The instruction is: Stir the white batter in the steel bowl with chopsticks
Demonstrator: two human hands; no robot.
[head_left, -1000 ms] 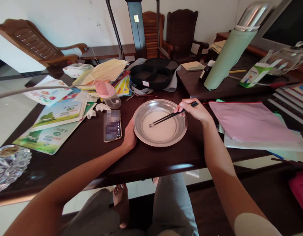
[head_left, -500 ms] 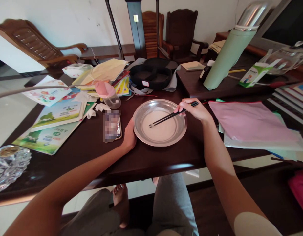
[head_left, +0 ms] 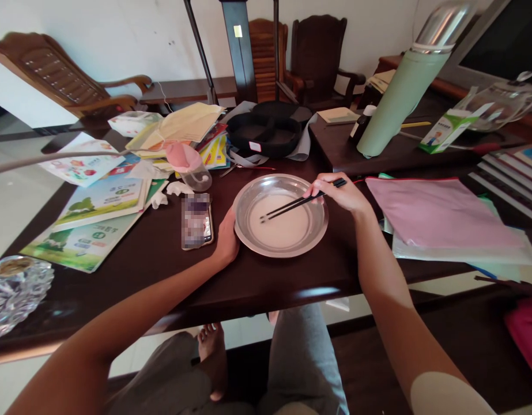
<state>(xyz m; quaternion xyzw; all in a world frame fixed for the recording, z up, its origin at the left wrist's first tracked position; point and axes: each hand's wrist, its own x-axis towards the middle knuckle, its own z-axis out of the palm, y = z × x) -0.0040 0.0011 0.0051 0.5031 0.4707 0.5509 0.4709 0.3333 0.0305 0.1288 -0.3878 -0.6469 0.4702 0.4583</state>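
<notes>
Right hand (head_left: 341, 195) closed in a pinch on a pair of black chopsticks (head_left: 291, 205). Their long axis runs upper right to lower left, with the tips pointing left and down, over the white liquid (head_left: 287, 230) in the steel plate (head_left: 283, 252). Left hand (head_left: 227, 235) open, cupped against the plate's left rim and touching it; plate sits on the dark worktop (head_left: 266, 282) near its front edge, a phone (head_left: 197, 221) just left of that hand and a pink folder (head_left: 438, 216) to the right.

a home living room: wooden armchairs (head_left: 320, 55), cluttered table (head_left: 257, 276), children's books (head_left: 97, 199).
</notes>
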